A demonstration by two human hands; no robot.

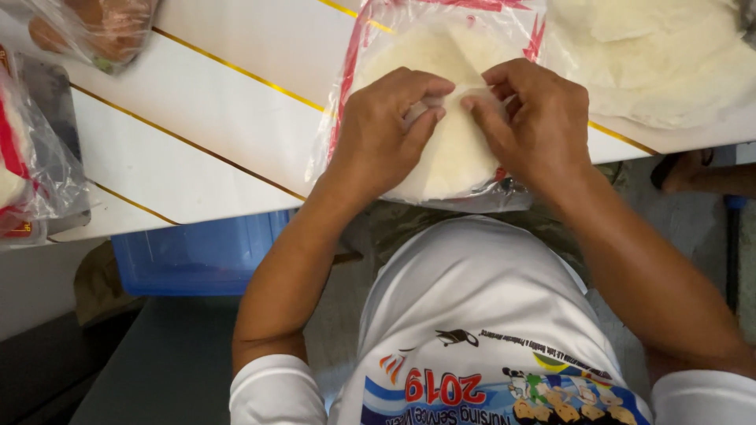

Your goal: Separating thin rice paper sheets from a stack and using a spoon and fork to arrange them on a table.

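A stack of thin round white wrappers (453,149) lies on an opened clear plastic bag with red print (354,63) on the white table (228,110). My left hand (386,130) rests on the stack's left side, thumb and fingers pinching the edge of the top sheet. My right hand (535,118) presses on the right side, its fingertips meeting the left hand's at the same raised fold of wrapper (450,96). Both hands grip that top sheet.
More pale wrappers (654,55) lie spread at the top right of the table. Plastic bags of food sit at the far left (31,157) and the top left corner (94,27). A blue plastic bin (197,256) stands under the table edge. Someone's foot (693,173) shows at right.
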